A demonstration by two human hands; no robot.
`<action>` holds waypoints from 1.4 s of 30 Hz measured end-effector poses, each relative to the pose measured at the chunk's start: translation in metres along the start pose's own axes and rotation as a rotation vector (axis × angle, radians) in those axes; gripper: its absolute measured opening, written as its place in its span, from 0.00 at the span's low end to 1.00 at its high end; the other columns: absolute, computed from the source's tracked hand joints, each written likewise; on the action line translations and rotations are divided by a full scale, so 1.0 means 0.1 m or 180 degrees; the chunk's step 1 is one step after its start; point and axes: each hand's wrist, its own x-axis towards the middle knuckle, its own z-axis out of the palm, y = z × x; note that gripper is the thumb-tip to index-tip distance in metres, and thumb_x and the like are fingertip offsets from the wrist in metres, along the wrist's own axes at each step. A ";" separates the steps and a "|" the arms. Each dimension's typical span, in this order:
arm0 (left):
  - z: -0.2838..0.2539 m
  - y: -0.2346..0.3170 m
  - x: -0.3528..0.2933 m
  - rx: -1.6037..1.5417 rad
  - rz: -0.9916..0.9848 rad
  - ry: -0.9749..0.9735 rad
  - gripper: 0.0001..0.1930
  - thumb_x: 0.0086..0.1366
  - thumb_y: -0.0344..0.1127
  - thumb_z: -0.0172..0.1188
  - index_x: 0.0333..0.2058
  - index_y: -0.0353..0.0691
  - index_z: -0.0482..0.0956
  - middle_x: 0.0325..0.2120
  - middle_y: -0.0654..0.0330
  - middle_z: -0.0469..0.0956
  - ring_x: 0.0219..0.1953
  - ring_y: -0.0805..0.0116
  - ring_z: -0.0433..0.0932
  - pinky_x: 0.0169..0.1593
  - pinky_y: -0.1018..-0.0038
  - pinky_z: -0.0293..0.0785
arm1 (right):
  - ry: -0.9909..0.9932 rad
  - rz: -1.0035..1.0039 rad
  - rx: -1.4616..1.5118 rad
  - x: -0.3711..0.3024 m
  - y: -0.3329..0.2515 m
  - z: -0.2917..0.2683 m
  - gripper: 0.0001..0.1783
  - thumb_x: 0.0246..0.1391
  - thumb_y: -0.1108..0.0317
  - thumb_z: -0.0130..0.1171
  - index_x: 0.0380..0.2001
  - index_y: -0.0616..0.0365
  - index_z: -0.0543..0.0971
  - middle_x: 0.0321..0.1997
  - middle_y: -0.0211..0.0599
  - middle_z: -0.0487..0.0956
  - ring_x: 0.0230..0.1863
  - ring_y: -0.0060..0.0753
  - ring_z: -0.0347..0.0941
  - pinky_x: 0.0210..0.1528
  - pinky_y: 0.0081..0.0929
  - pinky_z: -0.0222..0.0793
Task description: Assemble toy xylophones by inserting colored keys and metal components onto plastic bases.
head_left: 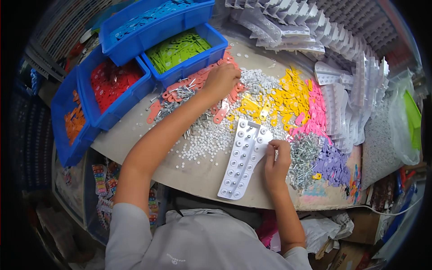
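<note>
A long white plastic holder (240,158) with two rows of round sockets lies tilted on the table in front of me. Small metal pins stand along its middle channel. My right hand (277,164) grips its right edge with bent fingers. Farther off, my left hand (222,81) reaches into the coral flat pieces (191,84), beside a heap of white plastic parts (258,82). Its fingers are curled downward, and whatever they pinch is hidden. Yellow flat pieces (292,96) with holes lie beyond the holder's top end, one close to it.
Blue bins hold blue, green (177,51), red (112,85) and orange pieces at the left. Loose white discs (202,141), screws (303,157), pink pieces (317,108) and purple pieces (332,164) cover the table. More white holders (346,103) are stacked at the right and back.
</note>
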 end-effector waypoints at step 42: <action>-0.53 1.22 -1.42 -0.1739 -0.0906 -0.1044 0.06 0.62 0.30 0.63 0.35 0.36 0.78 0.30 0.57 0.77 0.34 0.62 0.79 0.38 0.69 0.75 | -0.1331 0.0647 0.0583 0.06 -0.24 -0.23 0.05 0.52 0.77 0.64 0.34 0.63 0.80 0.33 0.36 0.78 0.37 0.32 0.71 0.45 0.28 0.67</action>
